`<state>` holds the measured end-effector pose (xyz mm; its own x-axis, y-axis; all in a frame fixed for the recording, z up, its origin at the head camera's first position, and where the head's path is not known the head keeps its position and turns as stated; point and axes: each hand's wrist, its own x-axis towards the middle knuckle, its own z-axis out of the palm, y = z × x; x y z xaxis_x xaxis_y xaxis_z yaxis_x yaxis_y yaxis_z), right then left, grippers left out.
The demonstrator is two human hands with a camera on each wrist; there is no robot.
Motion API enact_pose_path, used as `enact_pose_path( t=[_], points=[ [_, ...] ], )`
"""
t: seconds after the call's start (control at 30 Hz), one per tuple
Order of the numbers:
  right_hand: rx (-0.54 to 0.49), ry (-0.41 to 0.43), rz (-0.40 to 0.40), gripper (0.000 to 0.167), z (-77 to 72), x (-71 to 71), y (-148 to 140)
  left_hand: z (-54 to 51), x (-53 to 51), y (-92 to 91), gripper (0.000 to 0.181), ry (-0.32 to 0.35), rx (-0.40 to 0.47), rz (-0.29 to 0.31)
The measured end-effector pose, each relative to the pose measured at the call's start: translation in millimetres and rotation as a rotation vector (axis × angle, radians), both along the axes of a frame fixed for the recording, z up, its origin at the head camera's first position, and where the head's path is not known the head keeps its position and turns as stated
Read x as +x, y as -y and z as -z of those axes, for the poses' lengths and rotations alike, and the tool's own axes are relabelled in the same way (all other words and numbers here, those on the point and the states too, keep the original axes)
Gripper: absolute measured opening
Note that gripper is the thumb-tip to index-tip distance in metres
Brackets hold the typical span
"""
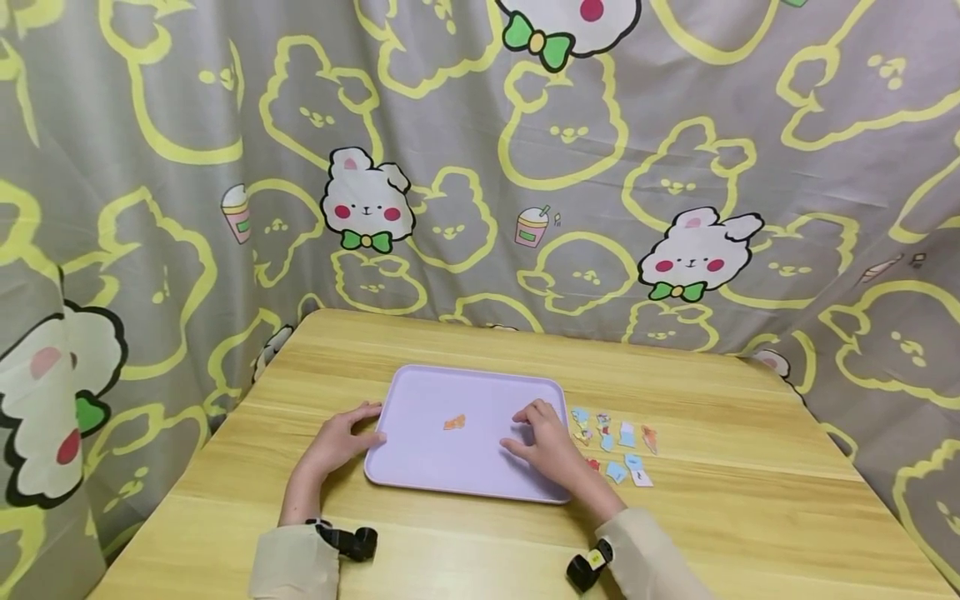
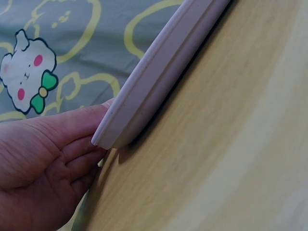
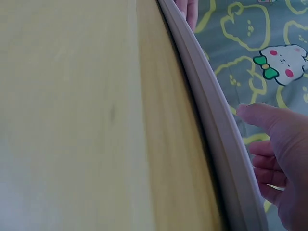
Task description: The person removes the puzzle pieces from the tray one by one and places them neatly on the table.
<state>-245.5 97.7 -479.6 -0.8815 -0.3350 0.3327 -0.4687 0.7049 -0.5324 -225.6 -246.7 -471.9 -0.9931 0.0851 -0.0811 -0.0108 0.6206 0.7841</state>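
A light purple tray (image 1: 450, 462) lies on the wooden table. On it, left of centre, sits one small orange puzzle-like piece (image 1: 454, 422). My left hand (image 1: 337, 442) holds the tray's left edge; in the left wrist view the thumb goes over the rim (image 2: 139, 86) and the fingers bend at the outer side. Over the right part of the tray is my right hand (image 1: 549, 446), its fingers loosely bent and apart, with nothing seen between them. The right wrist view shows the thumb (image 3: 257, 114) beyond the tray's near rim (image 3: 216, 110).
To the right of the tray, several small coloured pieces (image 1: 627, 435) lie in loose groups on the table (image 1: 750, 500); my right hand and forearm are close to them. A patterned curtain (image 1: 465, 125) hangs behind the table and at its sides.
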Motion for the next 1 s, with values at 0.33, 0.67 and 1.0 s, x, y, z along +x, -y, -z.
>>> enact_pose_path(
  t=[0.33, 0.67, 1.0],
  points=[
    [0.033, -0.003, -0.060, 0.037, 0.7, -9.6, 37, 0.8, 0.3, 0.3, 0.052, -0.002, -0.002, -0.005],
    [0.127, -0.049, -0.068, 0.040, 3.3, -16.2, 63, 3.5, 1.4, 1.2, 0.051, -0.002, -0.003, -0.008],
    [0.159, -0.137, -0.085, 0.024, 3.2, -21.6, 75, 1.3, 0.6, 0.5, 0.051, 0.005, 0.000, -0.015]
  ],
)
